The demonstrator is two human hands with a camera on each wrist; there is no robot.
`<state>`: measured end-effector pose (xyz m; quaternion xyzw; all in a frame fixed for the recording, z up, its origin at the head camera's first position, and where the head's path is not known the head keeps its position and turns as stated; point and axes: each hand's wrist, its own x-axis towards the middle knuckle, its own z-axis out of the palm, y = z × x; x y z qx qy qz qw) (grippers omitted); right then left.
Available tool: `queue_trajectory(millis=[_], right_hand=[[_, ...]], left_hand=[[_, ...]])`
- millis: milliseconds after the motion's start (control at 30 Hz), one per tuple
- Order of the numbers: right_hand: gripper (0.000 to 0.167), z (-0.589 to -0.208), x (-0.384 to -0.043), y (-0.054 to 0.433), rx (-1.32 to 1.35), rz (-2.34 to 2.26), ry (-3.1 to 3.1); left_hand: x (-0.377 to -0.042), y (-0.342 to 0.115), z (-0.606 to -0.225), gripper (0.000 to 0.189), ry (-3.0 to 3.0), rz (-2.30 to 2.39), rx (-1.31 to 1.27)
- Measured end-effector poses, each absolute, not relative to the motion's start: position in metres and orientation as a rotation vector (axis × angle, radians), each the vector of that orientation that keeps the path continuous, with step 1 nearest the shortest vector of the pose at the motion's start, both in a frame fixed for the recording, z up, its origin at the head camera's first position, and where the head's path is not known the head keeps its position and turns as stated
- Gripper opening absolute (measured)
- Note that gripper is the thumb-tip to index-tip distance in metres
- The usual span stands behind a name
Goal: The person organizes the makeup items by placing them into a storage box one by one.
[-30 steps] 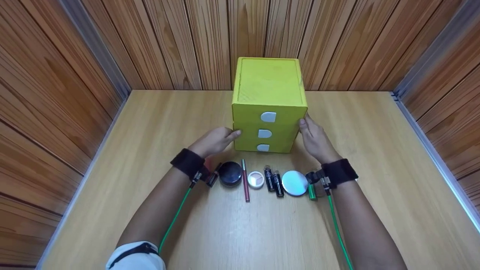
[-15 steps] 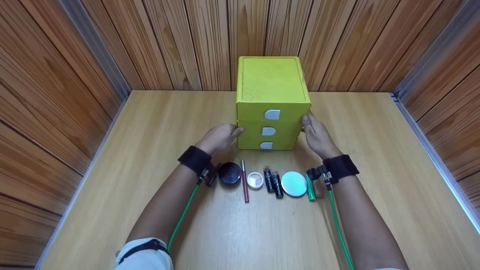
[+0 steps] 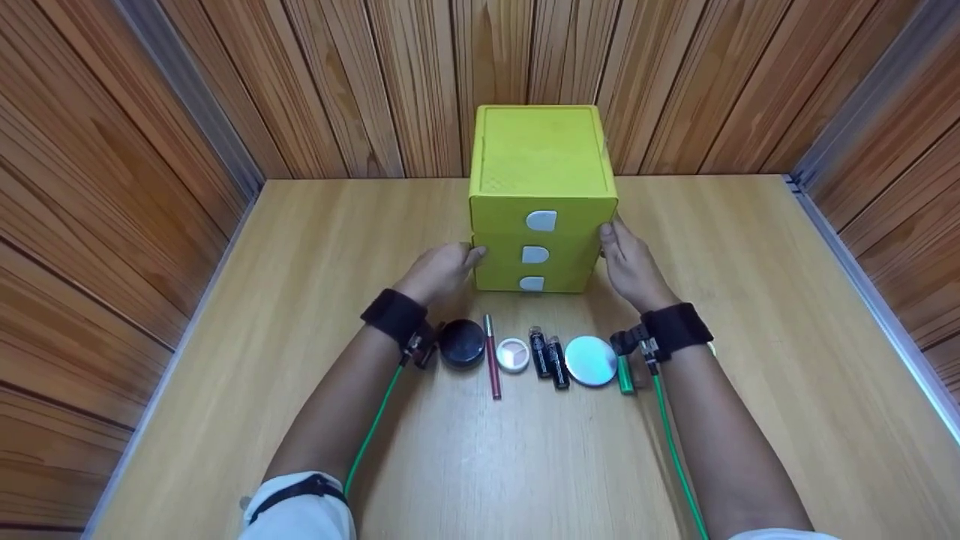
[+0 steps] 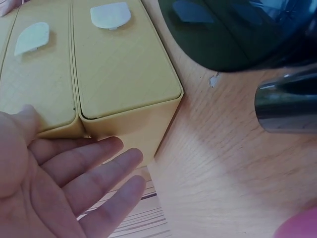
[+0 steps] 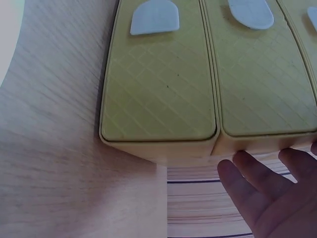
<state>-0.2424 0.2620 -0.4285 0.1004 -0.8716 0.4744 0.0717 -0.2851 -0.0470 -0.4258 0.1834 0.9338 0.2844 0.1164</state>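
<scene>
A yellow-green three-drawer box (image 3: 544, 150) with pale tab handles stands upright at the back of the table. My left hand (image 3: 441, 271) lies at its left side, the thumb over the front edge. In the left wrist view, that hand's fingers (image 4: 96, 181) are nearly straight and spread along the box's side. My right hand (image 3: 634, 270) touches the opposite side, its thumb by the front edge. Its extended fingers (image 5: 257, 178) show against the side in the right wrist view.
In front of the box lie a round black case (image 3: 461, 344), a slim red-and-silver tube (image 3: 492, 360), a small white pot (image 3: 513, 355), two black tubes (image 3: 556, 363), a shiny round disc (image 3: 591, 361) and a green tube (image 3: 625, 375). Wooden panels (image 3: 420, 82) surround the table.
Between both hands, the box has slid slightly back, away from the row of small items. My left forearm has shifted a little to the right.
</scene>
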Motion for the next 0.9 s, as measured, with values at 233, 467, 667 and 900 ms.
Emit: queue_trajectory(millis=[233,467,667,900], right_hand=[[0.060,-0.425,-0.230,0.265,0.182,1.298,-2.520],[0.029,-0.416,-0.211,0.250,0.055,1.262,-2.075],[0.024,-0.407,-0.211,0.220,0.142,1.278,-2.073],[0.024,-0.404,-0.222,0.196,0.213,1.326,-2.104]], left_hand=[[-0.274,-0.043,-0.430,0.052,2.790,0.950,0.523],[-0.274,-0.040,-0.435,0.052,2.844,1.259,0.533],[-0.276,-0.038,-0.440,0.053,2.621,1.812,0.462],[-0.276,-0.037,-0.451,0.053,2.467,1.985,0.451]])
